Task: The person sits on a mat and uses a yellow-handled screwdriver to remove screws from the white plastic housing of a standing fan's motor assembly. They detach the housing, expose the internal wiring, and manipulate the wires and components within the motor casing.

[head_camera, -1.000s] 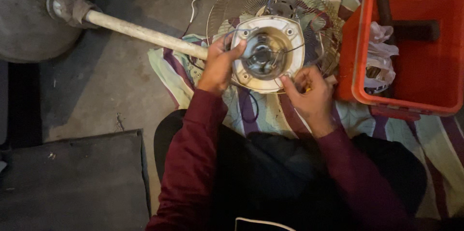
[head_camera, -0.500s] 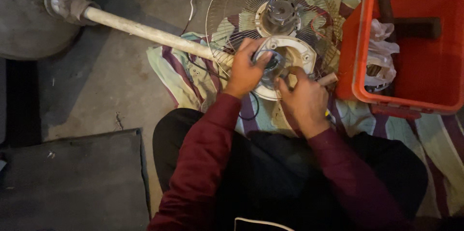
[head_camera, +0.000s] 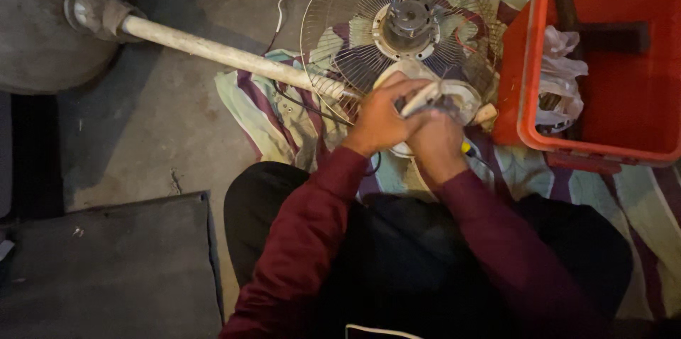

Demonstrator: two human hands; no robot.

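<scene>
Concrete fan base (head_camera: pixel 39 27) sits in the upper left of the frame, and its pale pole (head_camera: pixel 227 55) slants down toward centre. Next comes the wire fan guard (head_camera: pixel 397 27) with the motor (head_camera: pixel 410 18) at its middle, lying on a striped cloth (head_camera: pixel 269 119). Just below it, at centre, your left hand (head_camera: pixel 379 119) and right hand (head_camera: pixel 436 142) meet, both closed around a round pale motor cover (head_camera: pixel 443 94), tilted on edge; the fingers are partly hidden, so the exact grip is unclear. An orange crate (head_camera: pixel 603 62) fills the upper right.
</scene>
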